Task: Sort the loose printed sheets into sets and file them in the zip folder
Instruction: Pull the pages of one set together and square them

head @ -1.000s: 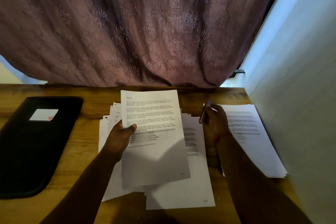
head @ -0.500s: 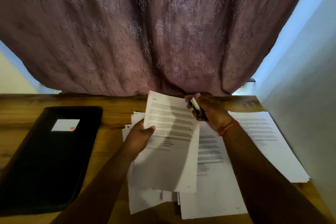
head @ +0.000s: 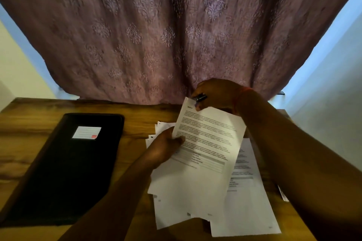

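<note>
Left hand (head: 164,147) pinches sheet (head: 207,143) at its edge; right hand (head: 213,95) grips pen (head: 200,97), seemingly nipping the sheet's top corner above pile (head: 244,201).

A mauve curtain with embossed floral motifs (head: 156,31) hung behind the grained wooden table (head: 31,129); pale walls flanked the curtain.

A wooden desk (head: 137,129) carries a black zip folder (head: 64,172) lying flat on its left part, and a loose spread of printed sheets (head: 246,211) overlapping on its right part.
</note>
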`<state>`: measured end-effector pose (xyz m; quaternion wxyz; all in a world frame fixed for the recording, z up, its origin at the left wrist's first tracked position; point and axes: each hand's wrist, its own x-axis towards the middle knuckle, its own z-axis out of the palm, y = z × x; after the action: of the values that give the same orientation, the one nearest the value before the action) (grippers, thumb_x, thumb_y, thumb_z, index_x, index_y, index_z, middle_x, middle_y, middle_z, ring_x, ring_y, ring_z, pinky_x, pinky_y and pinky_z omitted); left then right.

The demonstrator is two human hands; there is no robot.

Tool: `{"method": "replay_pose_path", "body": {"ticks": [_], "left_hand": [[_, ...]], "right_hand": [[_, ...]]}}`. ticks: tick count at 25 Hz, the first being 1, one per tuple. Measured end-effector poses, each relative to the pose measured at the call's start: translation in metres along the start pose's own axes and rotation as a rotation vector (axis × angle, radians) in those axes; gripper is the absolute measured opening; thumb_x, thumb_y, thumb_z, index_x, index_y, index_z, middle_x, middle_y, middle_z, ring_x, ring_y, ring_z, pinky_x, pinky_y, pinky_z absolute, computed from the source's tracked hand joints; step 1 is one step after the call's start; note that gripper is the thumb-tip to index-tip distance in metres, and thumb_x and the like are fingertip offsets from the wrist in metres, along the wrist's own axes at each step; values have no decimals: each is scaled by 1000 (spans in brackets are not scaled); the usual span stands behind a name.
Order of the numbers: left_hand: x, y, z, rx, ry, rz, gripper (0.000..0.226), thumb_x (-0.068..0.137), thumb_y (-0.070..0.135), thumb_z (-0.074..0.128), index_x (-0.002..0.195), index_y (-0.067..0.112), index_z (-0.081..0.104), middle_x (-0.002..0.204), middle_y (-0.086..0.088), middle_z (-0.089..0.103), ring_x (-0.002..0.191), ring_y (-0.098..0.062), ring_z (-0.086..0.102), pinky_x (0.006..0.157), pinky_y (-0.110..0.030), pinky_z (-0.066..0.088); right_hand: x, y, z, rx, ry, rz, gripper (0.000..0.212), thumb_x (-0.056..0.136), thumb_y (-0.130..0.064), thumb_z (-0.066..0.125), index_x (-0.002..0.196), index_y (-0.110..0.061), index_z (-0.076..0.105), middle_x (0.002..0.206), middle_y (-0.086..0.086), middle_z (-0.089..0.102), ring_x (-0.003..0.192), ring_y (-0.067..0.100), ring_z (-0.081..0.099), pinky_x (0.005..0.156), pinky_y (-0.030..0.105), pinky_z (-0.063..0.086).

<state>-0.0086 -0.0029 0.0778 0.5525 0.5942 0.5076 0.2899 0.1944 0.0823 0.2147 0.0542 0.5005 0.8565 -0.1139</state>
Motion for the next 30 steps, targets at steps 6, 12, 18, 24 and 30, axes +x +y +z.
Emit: {"method": "replay_pose_path", "body": {"ticks": [6, 12, 18, 24, 30], "left_hand": [[2, 13, 1, 25, -15, -9, 23, 97, 29, 59, 118, 34, 53, 114, 11, 63, 105, -14, 60, 82, -26, 50], [7, 14, 7, 26, -70, -3, 30, 97, 23, 59, 126, 30, 55, 124, 7, 63, 117, -16, 57, 105, -39, 46], [10, 17, 13, 25, -80, -6, 31, 96, 19, 61, 126, 27, 57, 121, 8, 66, 115, -14, 60, 101, -33, 50], [11, 22, 17, 85, -61, -41, 30, 98, 14, 57, 128, 20, 59, 119, 6, 67, 108, -10, 63, 81, -16, 52], [16, 22, 19, 242, -26, -81, 37, 99, 21, 56, 136, 24, 54, 132, 5, 62, 110, -11, 60, 73, -14, 46]], "right_hand": [[7, -8, -14, 60, -35, -43, 35, 82, -38, 73, 115, -26, 70, 110, -7, 67, 98, 12, 62, 92, 38, 51], [10, -13, -25, -237, -104, -101, 38, 81, -42, 72, 114, -24, 68, 108, -5, 65, 97, 16, 59, 87, 41, 52], [10, -18, -32, -471, -192, -177, 36, 84, -42, 70, 114, -23, 68, 107, -2, 67, 95, 19, 61, 82, 38, 53], [10, -22, -27, -616, -218, -237, 36, 85, -40, 70, 116, -23, 65, 109, 0, 65, 98, 20, 59, 81, 34, 51], [11, -26, -20, -735, -235, -247, 33, 86, -40, 68, 113, -20, 66, 107, 2, 67, 97, 21, 63, 84, 36, 52]]}}
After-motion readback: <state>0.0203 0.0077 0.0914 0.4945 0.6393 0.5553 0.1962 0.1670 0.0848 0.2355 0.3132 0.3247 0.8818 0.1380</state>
